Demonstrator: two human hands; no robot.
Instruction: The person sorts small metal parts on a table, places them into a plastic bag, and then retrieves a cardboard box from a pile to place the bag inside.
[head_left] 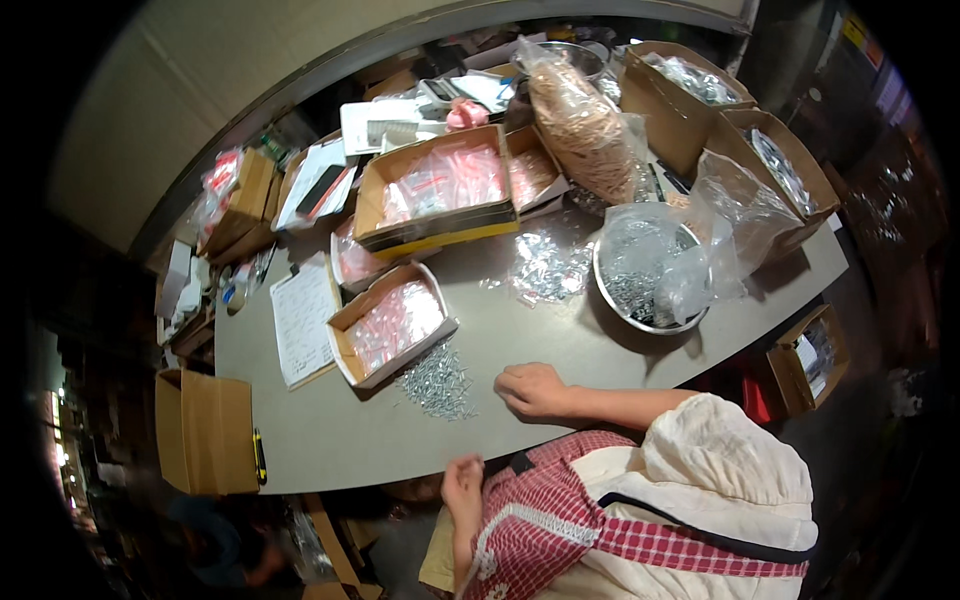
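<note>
My right hand rests on the grey tabletop with its fingers curled in; whatever they may hold is hidden. Just past the table's near edge, my left hand hovers by the checked apron, fingers bent together, and I cannot make out anything in them. A loose pile of small silver screws lies to the left of my right hand. Touching the pile is a small open carton filled with clear bags with red stripes. Farther back, several small clear packets are scattered on the table.
A steel bowl with metal parts and plastic stands to the right. Behind are a larger carton of bags, a bag of tan pieces and cartons. A written sheet, brown box and cutter knife lie left.
</note>
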